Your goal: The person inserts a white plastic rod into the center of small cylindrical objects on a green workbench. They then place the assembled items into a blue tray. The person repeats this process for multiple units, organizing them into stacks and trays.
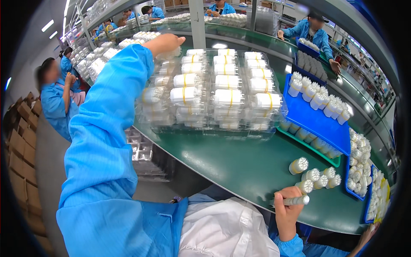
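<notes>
Blue sleeve (100, 132) foremost, right hand (286, 215) clamps a crosswise cylinder (297, 200) at the counter's (205, 158) near edge; left hand (165, 44), grip unclear.

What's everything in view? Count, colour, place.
Table: one, green, centre
Clear trays: several, transparent, stacked on table
Banded bundles: many, white-and-yellow, in clear trays
Blue trays: several, blue, right
Green tray: one, green, under a blue tray
Trayed cylinders: many, white, in blue trays
Loose cylinders: six, white, table's right
Slim tube: one, greyish-white, table's near edge
Cardboard boxes: many, brown, left
Co-workers: several, blue-clothed, background and left
Sleeves: two, blue, over forearms
Left hand: one, bare, far left of clear trays
Right hand: one, bare, around slim tube
</notes>
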`<state>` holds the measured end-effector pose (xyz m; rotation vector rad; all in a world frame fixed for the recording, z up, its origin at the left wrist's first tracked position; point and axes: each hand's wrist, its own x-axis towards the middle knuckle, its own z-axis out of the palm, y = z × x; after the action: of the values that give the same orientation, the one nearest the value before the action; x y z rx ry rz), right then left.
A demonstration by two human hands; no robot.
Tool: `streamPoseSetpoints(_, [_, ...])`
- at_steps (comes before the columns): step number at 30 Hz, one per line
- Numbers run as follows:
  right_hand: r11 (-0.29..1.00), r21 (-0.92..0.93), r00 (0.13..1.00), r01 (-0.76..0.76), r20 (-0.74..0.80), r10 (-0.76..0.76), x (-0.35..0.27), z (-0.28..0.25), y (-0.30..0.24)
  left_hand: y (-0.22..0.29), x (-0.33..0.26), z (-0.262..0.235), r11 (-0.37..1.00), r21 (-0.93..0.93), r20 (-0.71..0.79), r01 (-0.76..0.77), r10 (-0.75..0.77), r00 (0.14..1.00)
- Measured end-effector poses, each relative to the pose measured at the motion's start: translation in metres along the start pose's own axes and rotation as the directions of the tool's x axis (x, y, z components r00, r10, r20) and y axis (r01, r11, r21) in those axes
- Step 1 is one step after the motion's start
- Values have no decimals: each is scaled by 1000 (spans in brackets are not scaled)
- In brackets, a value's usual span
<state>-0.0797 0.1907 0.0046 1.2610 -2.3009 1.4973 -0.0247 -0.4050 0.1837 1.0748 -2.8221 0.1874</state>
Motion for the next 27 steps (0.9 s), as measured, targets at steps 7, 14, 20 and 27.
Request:
streamPoseSetpoints(7, [1000, 23, 1000, -1, -9, 1, -3, 2, 5, -34, -3, 21, 946, -219, 30, -239, 252, 967])
streamPoseSetpoints(14, [1000, 26, 1000, 9, 8, -9, 0, 1, 3, -11, -11, 9, 947, -239, 169, 213, -176, 970])
streamPoseSetpoints(20, [999, 10, 999, 38, 3, -38, 1, 1, 1, -15, -44, -20, 832, -497, 256, 247, -131, 958])
streamPoseSetpoints(27, [998, -8, 998, 60, 8, -60, 1, -1, -1, 12, -83, -22, 744, -655, 63, 134, -122, 990])
